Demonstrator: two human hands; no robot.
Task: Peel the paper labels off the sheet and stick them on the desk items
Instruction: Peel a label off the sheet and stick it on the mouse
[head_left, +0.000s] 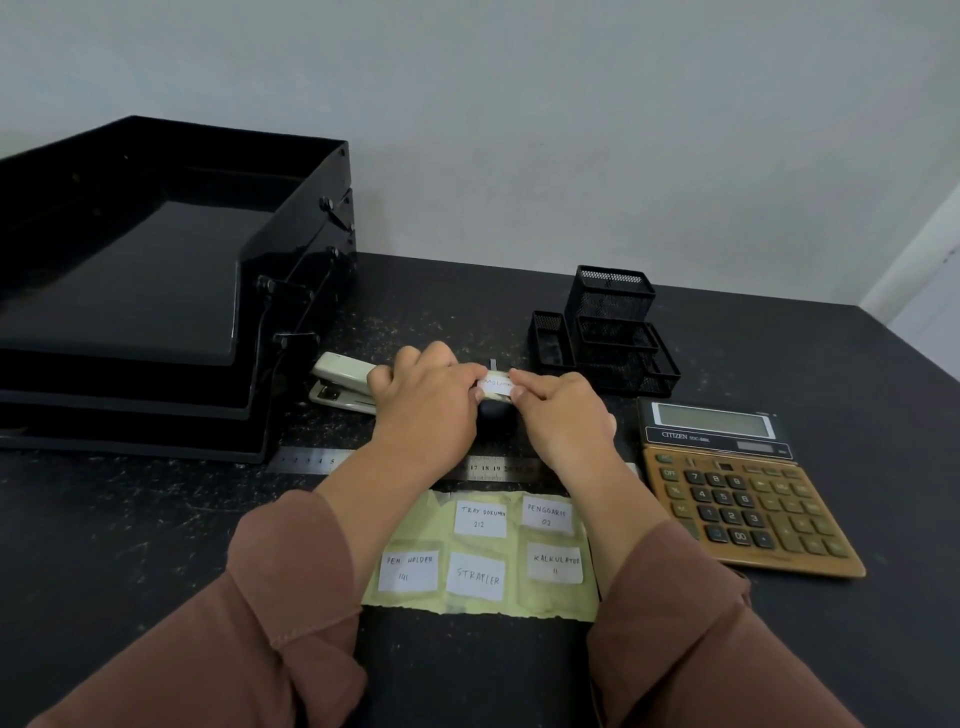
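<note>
Brown sleeves (291, 597) fill the lower foreground. Between them the yellow label sheet (519, 605) lies on the dark surface (156, 519), carrying five handwritten labels (475, 577). At centre frame the left hand (426, 400) and right hand (563, 418) meet. The curled fingers (519, 391) of each hand pinch one end of a separate label (496, 387), which is white and held against a small dark object (497, 411) of unclear kind, just right of the stapler (340, 382).
</note>
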